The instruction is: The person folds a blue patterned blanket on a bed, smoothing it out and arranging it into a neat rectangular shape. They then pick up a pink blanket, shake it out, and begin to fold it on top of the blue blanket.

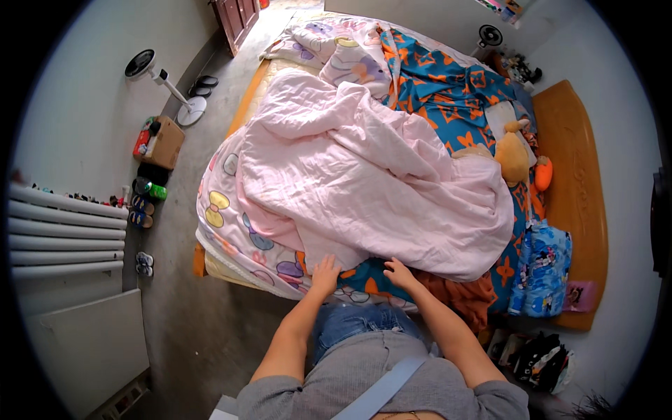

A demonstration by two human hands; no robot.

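A pale pink quilt (350,175) lies rumpled across the middle of a bed, its near edge in front of me. My left hand (325,274) rests at that edge with its fingers stretched out and apart on the pink cloth. To the right, my right hand (400,274) has thumb and forefinger apart next to the quilt's near edge, above a strip of teal cloth with orange patterns (374,276). Neither hand visibly grips the fabric. Beneath the quilt spreads a white-pink sheet (218,203) printed with bows.
A wooden headboard (577,203) stands at the right, near a plush toy (512,159) and a folded blue blanket (542,269). Brown cloth (465,297) hangs by my right arm. At the left are a standing fan (190,110), a cardboard box (166,143), shoes and a radiator (66,234).
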